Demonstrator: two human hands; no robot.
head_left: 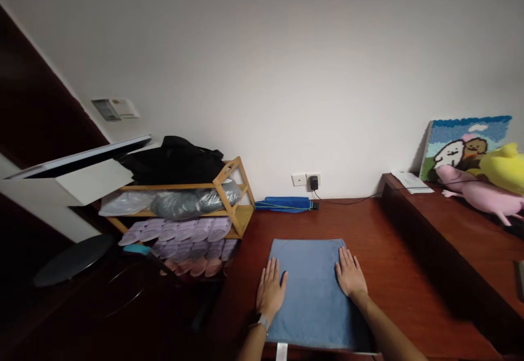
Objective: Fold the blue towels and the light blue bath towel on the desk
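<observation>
As our bare left hand and bare right hand rest palm-down, fingers loosely spread, the rectangular blue plush cloth lies flat between our fingers, seemingly already smoothed, no large crease left.

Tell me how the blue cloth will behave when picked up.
The blue cloth would probably droop: its surface looks soft and plush. It is likely light for its spread, since it lies thin and flat.
</observation>
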